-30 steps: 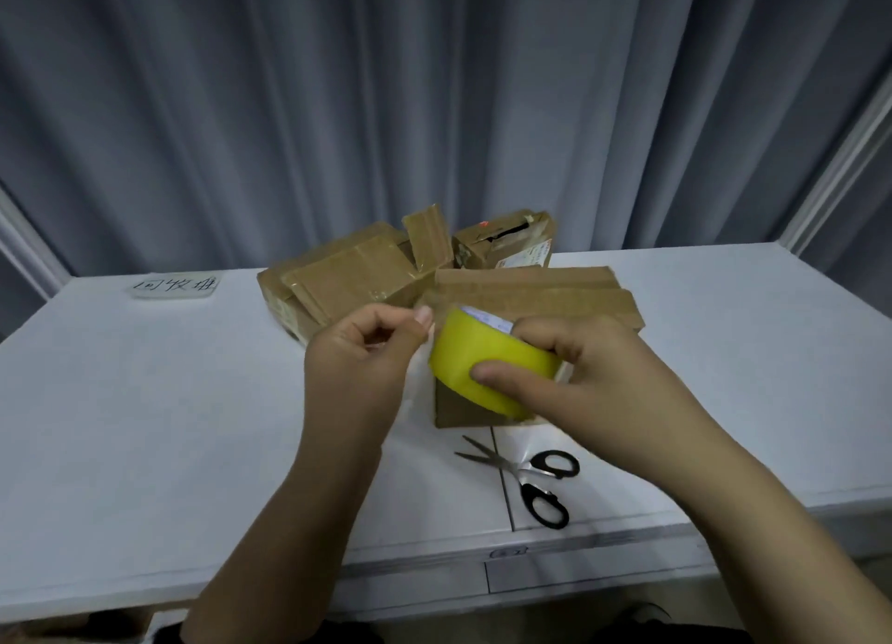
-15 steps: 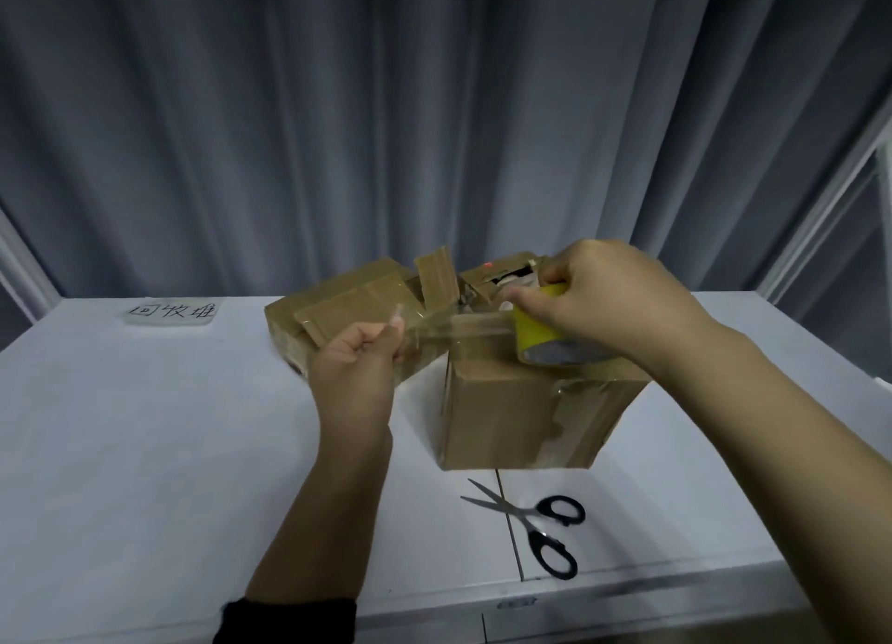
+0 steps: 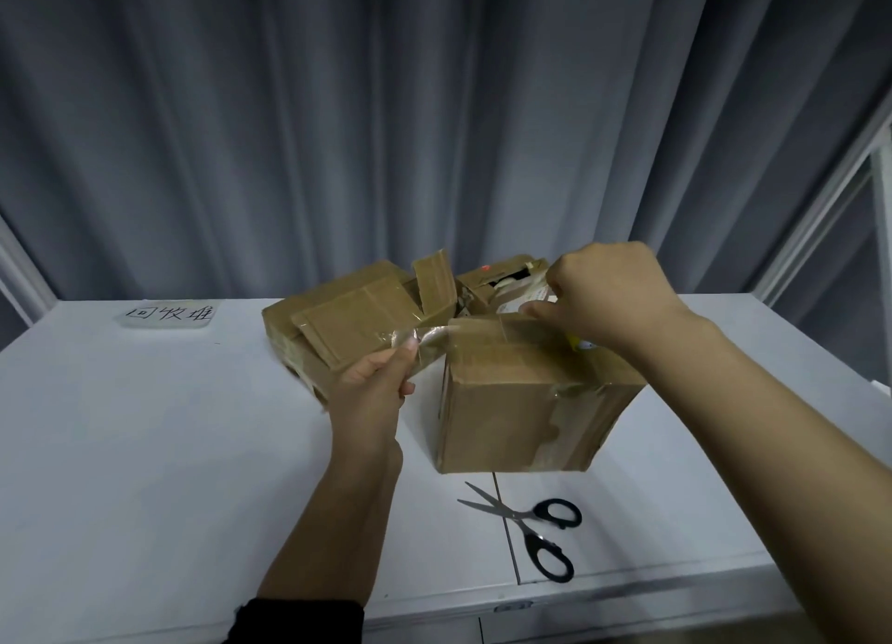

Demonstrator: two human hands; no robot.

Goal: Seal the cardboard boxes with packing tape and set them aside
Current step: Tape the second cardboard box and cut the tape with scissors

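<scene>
A brown cardboard box (image 3: pixel 521 416) stands on the white table (image 3: pixel 145 450) in front of me, flaps folded down. A strip of clear packing tape (image 3: pixel 463 337) stretches across its top. My left hand (image 3: pixel 376 382) pinches the free end of the tape just past the box's left edge. My right hand (image 3: pixel 603 296) grips the yellow tape roll (image 3: pixel 581 343) over the box's far right top; only a sliver of the roll shows under the hand.
Black-handled scissors (image 3: pixel 536 527) lie open on the table near the front edge. Behind the box sits a flatter cardboard box (image 3: pixel 347 325) with a raised flap, and a small torn box (image 3: pixel 502 281). A labelled card (image 3: pixel 169 313) lies at the far left. Grey curtains hang behind.
The right hand has carried the roll from in front of me up and right over the box, drawing out tape. The left hand keeps the tape end by the box's left edge.
</scene>
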